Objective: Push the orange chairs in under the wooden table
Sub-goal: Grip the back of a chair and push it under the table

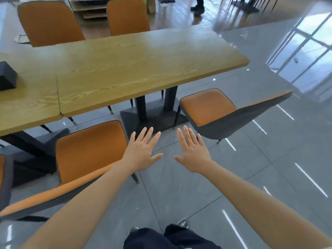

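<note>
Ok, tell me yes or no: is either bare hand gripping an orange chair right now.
No: the left hand and right hand are spread open over the grey floor, touching neither near orange chair.
</note>
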`<state>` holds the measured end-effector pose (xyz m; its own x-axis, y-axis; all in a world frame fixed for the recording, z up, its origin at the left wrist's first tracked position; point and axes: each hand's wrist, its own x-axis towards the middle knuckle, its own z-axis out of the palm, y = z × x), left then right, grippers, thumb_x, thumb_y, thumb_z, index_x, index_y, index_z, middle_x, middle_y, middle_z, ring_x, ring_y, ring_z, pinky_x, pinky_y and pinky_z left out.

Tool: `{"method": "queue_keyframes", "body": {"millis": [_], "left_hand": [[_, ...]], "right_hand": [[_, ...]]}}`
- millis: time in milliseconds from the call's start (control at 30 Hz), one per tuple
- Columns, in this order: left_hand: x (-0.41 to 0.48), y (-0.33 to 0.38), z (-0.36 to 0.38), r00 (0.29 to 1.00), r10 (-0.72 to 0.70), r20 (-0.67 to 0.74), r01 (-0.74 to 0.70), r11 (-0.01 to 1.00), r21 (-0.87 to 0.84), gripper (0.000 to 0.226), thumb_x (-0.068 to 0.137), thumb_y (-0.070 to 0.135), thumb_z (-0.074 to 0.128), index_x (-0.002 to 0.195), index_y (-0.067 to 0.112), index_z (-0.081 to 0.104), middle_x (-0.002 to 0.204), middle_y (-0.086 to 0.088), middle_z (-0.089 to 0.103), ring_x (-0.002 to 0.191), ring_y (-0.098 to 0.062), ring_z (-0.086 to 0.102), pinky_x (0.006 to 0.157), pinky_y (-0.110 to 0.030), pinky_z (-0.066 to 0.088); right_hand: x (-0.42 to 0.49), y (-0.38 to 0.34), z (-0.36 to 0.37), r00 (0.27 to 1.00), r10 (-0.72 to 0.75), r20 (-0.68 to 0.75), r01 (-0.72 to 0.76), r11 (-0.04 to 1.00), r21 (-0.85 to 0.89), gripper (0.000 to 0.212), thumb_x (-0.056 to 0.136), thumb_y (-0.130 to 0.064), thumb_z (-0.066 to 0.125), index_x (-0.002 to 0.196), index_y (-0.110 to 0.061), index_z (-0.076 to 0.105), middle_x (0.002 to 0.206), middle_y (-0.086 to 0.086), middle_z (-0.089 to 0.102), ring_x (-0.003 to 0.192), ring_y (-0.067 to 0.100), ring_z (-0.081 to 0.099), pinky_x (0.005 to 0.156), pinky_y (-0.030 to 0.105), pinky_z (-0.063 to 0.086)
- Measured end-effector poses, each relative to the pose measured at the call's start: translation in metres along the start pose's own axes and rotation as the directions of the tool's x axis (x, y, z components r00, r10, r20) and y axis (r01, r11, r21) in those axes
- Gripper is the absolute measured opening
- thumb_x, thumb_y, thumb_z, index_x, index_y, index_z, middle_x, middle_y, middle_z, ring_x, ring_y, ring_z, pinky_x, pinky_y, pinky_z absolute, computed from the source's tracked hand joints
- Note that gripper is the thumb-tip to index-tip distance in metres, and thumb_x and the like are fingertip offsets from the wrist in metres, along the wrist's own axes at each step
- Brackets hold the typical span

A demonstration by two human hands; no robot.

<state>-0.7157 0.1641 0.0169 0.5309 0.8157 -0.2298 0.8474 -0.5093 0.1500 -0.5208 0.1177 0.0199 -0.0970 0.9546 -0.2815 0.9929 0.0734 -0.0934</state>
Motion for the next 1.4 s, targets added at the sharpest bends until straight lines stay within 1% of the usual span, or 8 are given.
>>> {"method": "queue_keyframes", "body": {"millis": [133,400,767,1000,1133,1267,1333,1400], "left_hand": [[0.065,0.077,-0.015,0.995,0.094,-0.041,-0.093,0.995,0.027,0.074,0.091,0.060,0.031,0.146,0.029,-0.007,0.159,-0.003,-0.006,0.146,-0.024,-0.008,0.117,-0.048,-0.004],[0.178,0.200,-0.033,0.968,0.248,-0.042,-0.245,0.967,0.068,0.077,0.089,0.060,0.034,0.146,0.029,-0.006,0.159,-0.004,-0.005,0.146,-0.026,-0.004,0.117,-0.050,0.004],[0.351,0.313,-0.030,0.914,0.401,0.057,-0.403,0.914,0.036,0.084,0.086,0.059,0.046,0.145,0.031,-0.006,0.159,-0.007,-0.003,0.145,-0.031,0.003,0.115,-0.053,0.014],[0.417,0.354,-0.021,0.912,0.375,0.164,-0.378,0.926,-0.012,0.093,0.084,0.054,0.054,0.145,0.029,-0.010,0.158,-0.008,-0.001,0.144,-0.033,0.009,0.113,-0.054,0.020],[0.424,0.373,-0.004,0.933,0.305,0.189,-0.299,0.952,-0.058,0.092,0.085,0.042,0.058,0.146,0.024,-0.008,0.158,-0.011,0.004,0.141,-0.032,0.022,0.108,-0.048,0.033],[0.429,0.381,0.003,0.969,0.212,0.129,-0.199,0.974,-0.107,0.083,0.088,0.026,0.056,0.147,0.024,-0.003,0.146,-0.010,0.034,0.115,-0.031,0.052,0.084,-0.042,0.052],[0.429,0.381,0.004,0.983,0.144,0.116,-0.134,0.987,-0.094,0.078,0.087,0.022,0.056,0.146,0.024,0.006,0.131,-0.008,0.049,0.101,-0.030,0.058,0.071,-0.041,0.053],[0.426,0.381,0.004,0.991,0.045,0.123,-0.037,0.997,-0.068,0.068,0.085,0.017,0.055,0.142,0.022,0.020,0.122,-0.008,0.056,0.097,-0.031,0.060,0.067,-0.039,0.052]], "right_hand": [[-0.014,0.087,-0.020,0.992,0.111,-0.059,-0.110,0.994,0.028,0.088,0.093,-0.050,0.037,0.126,-0.022,-0.039,0.153,0.007,-0.028,0.142,0.025,-0.022,0.115,0.041,-0.012],[-0.038,0.233,-0.045,0.946,0.317,-0.063,-0.311,0.946,0.096,0.086,0.093,-0.048,0.040,0.142,-0.020,-0.025,0.154,0.007,-0.024,0.143,0.024,-0.020,0.116,0.040,-0.010],[0.015,0.408,-0.071,0.920,0.391,-0.031,-0.389,0.920,0.056,0.089,0.090,-0.048,0.048,0.145,-0.020,-0.016,0.157,0.008,-0.015,0.145,0.026,-0.010,0.117,0.041,-0.005],[0.063,0.490,-0.081,0.944,0.329,0.013,-0.329,0.942,0.067,0.089,0.089,-0.042,0.054,0.146,-0.023,-0.012,0.158,0.008,-0.010,0.145,0.026,-0.008,0.117,0.041,-0.003],[0.085,0.524,-0.075,0.972,0.232,0.050,-0.235,0.970,0.070,0.088,0.088,-0.037,0.058,0.147,-0.026,-0.007,0.158,0.008,-0.006,0.145,0.026,-0.006,0.117,0.041,-0.001],[0.106,0.553,-0.071,0.990,0.116,0.077,-0.120,0.992,0.050,0.085,0.087,-0.034,0.061,0.147,-0.027,0.001,0.158,0.007,0.003,0.146,0.026,-0.001,0.118,0.042,0.002],[0.115,0.563,-0.070,0.995,0.034,0.097,-0.035,0.999,0.018,0.081,0.087,-0.033,0.060,0.147,-0.027,0.007,0.157,0.007,0.011,0.145,0.027,0.004,0.117,0.043,0.004],[0.121,0.570,-0.068,0.992,-0.058,0.112,0.060,0.998,-0.018,0.073,0.088,-0.032,0.059,0.146,-0.027,0.015,0.154,0.006,0.021,0.143,0.028,0.012,0.117,0.044,0.007]]}}
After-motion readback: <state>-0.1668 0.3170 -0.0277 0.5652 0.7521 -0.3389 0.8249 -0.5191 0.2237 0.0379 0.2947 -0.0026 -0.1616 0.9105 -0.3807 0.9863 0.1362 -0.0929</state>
